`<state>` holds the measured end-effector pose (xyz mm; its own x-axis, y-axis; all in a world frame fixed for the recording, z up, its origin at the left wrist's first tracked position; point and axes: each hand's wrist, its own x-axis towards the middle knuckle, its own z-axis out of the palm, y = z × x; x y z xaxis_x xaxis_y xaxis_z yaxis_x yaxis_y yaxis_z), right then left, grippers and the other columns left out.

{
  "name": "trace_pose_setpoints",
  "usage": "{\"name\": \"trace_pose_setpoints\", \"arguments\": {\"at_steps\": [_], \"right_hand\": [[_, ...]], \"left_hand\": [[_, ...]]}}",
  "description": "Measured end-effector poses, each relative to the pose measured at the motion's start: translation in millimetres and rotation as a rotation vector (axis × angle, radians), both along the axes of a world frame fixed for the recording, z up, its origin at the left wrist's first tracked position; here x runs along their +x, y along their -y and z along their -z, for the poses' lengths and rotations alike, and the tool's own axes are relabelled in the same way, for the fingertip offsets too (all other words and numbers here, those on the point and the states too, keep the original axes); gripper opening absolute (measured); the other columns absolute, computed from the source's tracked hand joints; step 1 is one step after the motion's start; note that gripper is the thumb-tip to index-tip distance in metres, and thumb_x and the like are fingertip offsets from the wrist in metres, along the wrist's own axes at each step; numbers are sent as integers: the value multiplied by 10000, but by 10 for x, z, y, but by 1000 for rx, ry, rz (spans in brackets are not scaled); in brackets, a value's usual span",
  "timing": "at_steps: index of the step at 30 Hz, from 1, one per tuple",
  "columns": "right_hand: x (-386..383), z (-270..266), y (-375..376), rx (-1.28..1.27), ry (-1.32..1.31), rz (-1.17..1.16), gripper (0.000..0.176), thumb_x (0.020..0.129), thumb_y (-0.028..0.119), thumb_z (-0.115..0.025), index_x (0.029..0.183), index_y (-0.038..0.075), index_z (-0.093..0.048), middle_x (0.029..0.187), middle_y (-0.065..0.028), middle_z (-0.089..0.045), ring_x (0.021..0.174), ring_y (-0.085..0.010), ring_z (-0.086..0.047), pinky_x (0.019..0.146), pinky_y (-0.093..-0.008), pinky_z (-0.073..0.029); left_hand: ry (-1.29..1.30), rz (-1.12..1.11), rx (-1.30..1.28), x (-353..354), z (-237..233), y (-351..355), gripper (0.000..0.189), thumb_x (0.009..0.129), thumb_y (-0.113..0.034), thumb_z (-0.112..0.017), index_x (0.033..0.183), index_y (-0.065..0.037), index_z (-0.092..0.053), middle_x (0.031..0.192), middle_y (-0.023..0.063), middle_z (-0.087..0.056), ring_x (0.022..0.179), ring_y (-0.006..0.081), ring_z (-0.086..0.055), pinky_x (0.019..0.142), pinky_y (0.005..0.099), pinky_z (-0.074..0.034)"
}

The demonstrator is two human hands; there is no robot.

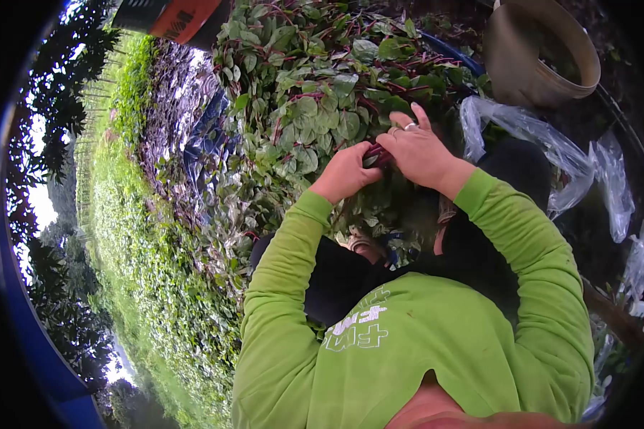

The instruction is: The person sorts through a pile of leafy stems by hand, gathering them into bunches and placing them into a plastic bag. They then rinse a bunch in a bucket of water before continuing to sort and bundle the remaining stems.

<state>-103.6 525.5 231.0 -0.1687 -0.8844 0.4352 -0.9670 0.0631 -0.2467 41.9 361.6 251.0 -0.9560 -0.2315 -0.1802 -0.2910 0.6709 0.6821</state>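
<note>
A small bundle of purple-red leafy stems [376, 151] is held between my two hands, over a big heap of the same greens. My left hand [345, 171] is closed around the stems, with its thumb pointing toward the right hand. My right hand [423, 149], with a ring on one finger, grips the stems at their other side while some of its fingers are lifted. Glossy green leaves with red stems [315, 107] spread out in front of both hands. The lower ends of the bundle are hidden by my fingers.
A brown bucket [515, 68] lies tilted at the upper right. Clear plastic bags [558, 154] are strewn along the right side. An orange-and-black container [182, 18] is at the upper left. Blue sheeting [211, 129] and a green field [129, 207] lie left.
</note>
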Motion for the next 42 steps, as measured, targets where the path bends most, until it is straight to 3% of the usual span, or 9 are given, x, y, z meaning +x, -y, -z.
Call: {"name": "trace_pose_setpoints", "arguments": {"at_steps": [3,4,9,14,19,24,28,37,42], "right_hand": [[-10,213,60,196,293,11,229,867,134,-615,1083,185,-671,978,-90,-643,1074,-297,-617,855,-448,-500],[5,221,53,206,241,-7,221,864,140,-618,1073,184,-674,973,-85,-642,1064,-291,-618,846,-443,-498],[29,182,44,187,45,-39,155,838,154,-632,978,176,-695,937,-55,-616,1001,-256,-610,800,-405,-468],[-27,170,25,155,-15,0,118,830,164,-635,923,161,-707,935,-59,-611,996,-250,-603,813,-402,-451],[-41,193,29,117,10,-20,121,831,170,-633,916,152,-716,935,-66,-623,1008,-253,-607,825,-404,-451],[89,146,92,225,27,-66,141,861,216,-623,897,156,-745,961,-68,-674,1052,-257,-629,866,-442,-467],[155,156,60,296,14,-77,148,871,225,-619,889,163,-753,953,-41,-690,1061,-249,-630,863,-431,-458],[-140,137,-101,98,71,58,208,908,182,-594,872,16,-713,1608,-237,-384,1517,-404,-321,1184,-582,-328],[-279,195,-123,100,56,94,176,910,159,-588,937,37,-711,1600,-209,-406,1550,-381,-265,1221,-602,-265]], "left_hand": [[-70,233,123,-224,10,383,504,902,-437,-771,1171,-13,-719,894,121,-709,878,297,-663,888,366,-514],[6,-81,453,-364,-92,385,465,945,-411,-724,1173,-6,-722,890,102,-714,843,276,-666,864,362,-530],[112,-462,-385,-1164,351,558,543,873,-420,-766,1127,41,-635,1031,216,-745,975,393,-726,849,448,-577],[43,-525,-500,-1375,570,815,622,785,-240,-781,1221,65,-458,1004,295,-722,966,420,-724,870,469,-584],[-39,-694,184,-943,132,1136,226,838,-93,-701,1021,37,-673,985,239,-726,902,362,-720,827,450,-577],[-499,30,-527,-1136,405,673,197,908,-41,-604,1042,-37,-749,975,153,-719,951,322,-706,837,391,-565],[-155,-43,-1025,-1423,613,622,260,881,-83,-609,1122,-93,-708,1124,104,-696,1115,337,-645,960,480,-490],[-39,1,-170,-1000,79,1163,361,787,-12,-740,1143,-65,-761,969,87,-723,887,197,-689,836,330,-553],[78,-43,181,-484,-166,1168,317,864,28,-705,1170,-35,-755,1043,32,-741,930,105,-667,851,265,-529]]}}
